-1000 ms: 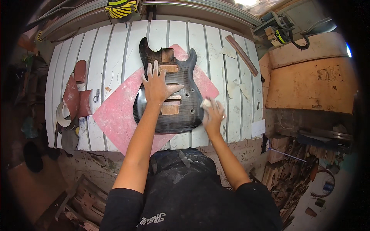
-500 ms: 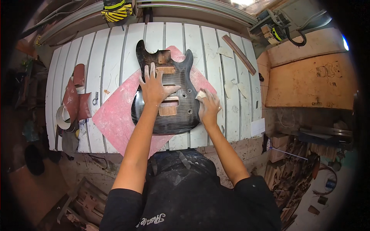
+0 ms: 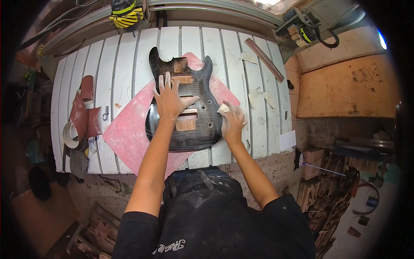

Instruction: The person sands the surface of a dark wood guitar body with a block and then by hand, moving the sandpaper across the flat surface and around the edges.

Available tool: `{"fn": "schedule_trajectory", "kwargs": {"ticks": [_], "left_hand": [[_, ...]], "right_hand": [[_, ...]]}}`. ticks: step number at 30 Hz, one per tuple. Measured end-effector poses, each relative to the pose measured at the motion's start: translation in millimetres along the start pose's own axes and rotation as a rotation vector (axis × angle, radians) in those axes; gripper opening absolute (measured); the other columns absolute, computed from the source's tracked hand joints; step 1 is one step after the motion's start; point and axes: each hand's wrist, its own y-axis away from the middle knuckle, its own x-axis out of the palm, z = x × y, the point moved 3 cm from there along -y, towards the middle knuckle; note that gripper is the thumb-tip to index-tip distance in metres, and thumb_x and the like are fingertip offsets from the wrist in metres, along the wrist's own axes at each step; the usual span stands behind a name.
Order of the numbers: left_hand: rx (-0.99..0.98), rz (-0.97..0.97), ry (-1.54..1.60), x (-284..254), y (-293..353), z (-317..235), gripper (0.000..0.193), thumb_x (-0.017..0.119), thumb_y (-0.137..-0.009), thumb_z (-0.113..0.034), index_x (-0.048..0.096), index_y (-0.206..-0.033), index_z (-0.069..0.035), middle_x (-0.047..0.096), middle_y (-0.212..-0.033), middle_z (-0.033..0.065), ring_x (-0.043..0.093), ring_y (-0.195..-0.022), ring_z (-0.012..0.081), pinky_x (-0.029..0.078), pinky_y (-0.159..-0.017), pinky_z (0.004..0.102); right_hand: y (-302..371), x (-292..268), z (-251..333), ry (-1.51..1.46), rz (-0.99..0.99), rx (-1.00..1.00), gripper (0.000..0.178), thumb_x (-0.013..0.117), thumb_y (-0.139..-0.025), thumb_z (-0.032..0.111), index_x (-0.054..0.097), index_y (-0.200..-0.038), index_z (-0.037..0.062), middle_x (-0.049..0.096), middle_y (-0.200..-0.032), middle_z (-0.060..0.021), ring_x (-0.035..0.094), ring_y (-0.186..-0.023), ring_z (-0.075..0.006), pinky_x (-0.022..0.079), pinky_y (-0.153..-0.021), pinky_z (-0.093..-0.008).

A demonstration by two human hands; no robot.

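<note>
A dark, glossy electric guitar body [image 3: 197, 134] with routed cavities lies on a dusty pink cloth [image 3: 125, 123], horns pointing away from me. My left hand [image 3: 169, 100] presses flat on its upper middle, fingers spread and whitened with dust. At the body's right edge, my right hand [image 3: 234, 121] grips a folded piece of sandpaper [image 3: 224, 108], pale on the side that shows. The sandpaper rests against or very near the side of the body; the exact contact is hidden by the fingers.
The white slatted table [image 3: 110, 56] carries reddish sandpaper sheets [image 3: 78, 110] at the left. Torn pale paper scraps [image 3: 255, 98] and a brown wooden strip [image 3: 264, 59] lie at the right. A metal rail [image 3: 207, 7] runs behind; wood offcuts [image 3: 332, 200] are piled at lower right.
The whole view has shifted slightly. My right hand with the sandpaper stays by the guitar body's right edge, and my left hand keeps its place on the body.
</note>
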Motion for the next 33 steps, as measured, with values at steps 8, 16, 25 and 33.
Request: {"fn": "schedule_trajectory", "kwargs": {"ticks": [8,16,25,33], "left_hand": [[0.29,-0.052,-0.017,15,2,-11,0.115,0.069,-0.081,-0.085,0.051,-0.159,-0.003,0.035,-0.174,0.0205,0.026,-0.164,0.0389,0.018,-0.131,0.0643],[0.704,0.263,-0.169,48,85,-111,0.137,0.051,-0.078,-0.099,0.039,-0.163,0.007,0.035,-0.175,0.0202,0.026,-0.165,0.0359,0.015,-0.134,0.0572],[1.095,0.243,-0.042,74,156,-93,0.122,0.053,-0.087,-0.088,0.04,-0.162,0.008,0.04,-0.17,0.0244,0.032,-0.161,0.0378,0.019,-0.133,0.0541],[0.568,0.041,0.022,55,33,-60,0.117,0.059,-0.089,-0.084,0.043,-0.16,0.008,0.043,-0.167,0.0267,0.034,-0.16,0.0395,0.02,-0.132,0.0599]], "right_hand": [[118,-67,6,-0.14,0.451,0.107,0.026,0.072,-0.086,0.001,0.082,-0.106,0.0138,0.064,-0.154,-0.0078,0.05,-0.143,-0.0408,0.037,-0.118,-0.0572],[130,-108,-39,-0.356,-0.024,0.448,0.025,0.073,-0.088,-0.008,0.077,-0.111,0.0013,0.064,-0.152,-0.019,0.061,-0.134,-0.0364,0.049,-0.115,-0.0449],[138,-104,-58,-0.741,-0.058,0.854,0.033,0.067,-0.101,-0.006,0.066,-0.134,-0.0052,0.07,-0.135,-0.0138,0.067,-0.121,-0.017,0.056,-0.104,-0.0323],[124,-94,-43,-0.752,-0.022,0.788,0.033,0.069,-0.104,0.0,0.065,-0.137,-0.0033,0.074,-0.119,-0.0069,0.069,-0.103,-0.0113,0.055,-0.093,-0.0269]]}}
